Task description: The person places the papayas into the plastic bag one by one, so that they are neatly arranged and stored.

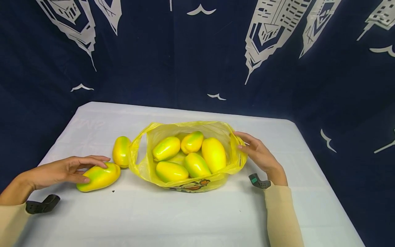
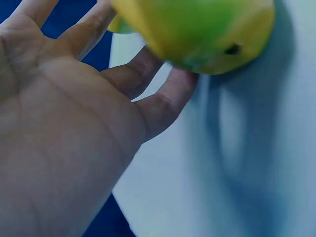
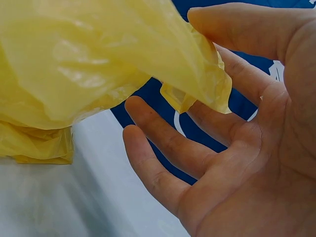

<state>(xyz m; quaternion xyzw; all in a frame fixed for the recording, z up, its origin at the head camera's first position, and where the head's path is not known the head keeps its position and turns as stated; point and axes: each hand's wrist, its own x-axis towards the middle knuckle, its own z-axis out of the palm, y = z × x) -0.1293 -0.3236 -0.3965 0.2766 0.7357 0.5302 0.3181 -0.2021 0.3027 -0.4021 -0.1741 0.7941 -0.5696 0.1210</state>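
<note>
At the left of the head view, my left hand (image 1: pixel 66 171) lies over a yellow-green mango (image 1: pixel 100 177), thumb on its near side and fingers across its top. The left wrist view shows this mango's dark-spotted end (image 2: pixel 232 48) against the fingertips. A yellow plastic bag (image 1: pixel 197 185) stands with its mouth spread wide. Several mangoes (image 1: pixel 213 156) lie inside it. My right hand (image 1: pixel 259 152) holds the bag's right rim between thumb and fingers. Seen from the right wrist, the thin plastic (image 3: pixel 197 74) passes between them while the lower fingers extend free.
Another mango (image 1: pixel 121 151) lies on the white tablecloth (image 1: pixel 154 219), right beside the bag's left handle (image 1: pixel 135 154). A small dark speck (image 1: pixel 113 191) is on the cloth. Behind the table hangs a dark blue curtain (image 1: pixel 148 68) with white building prints.
</note>
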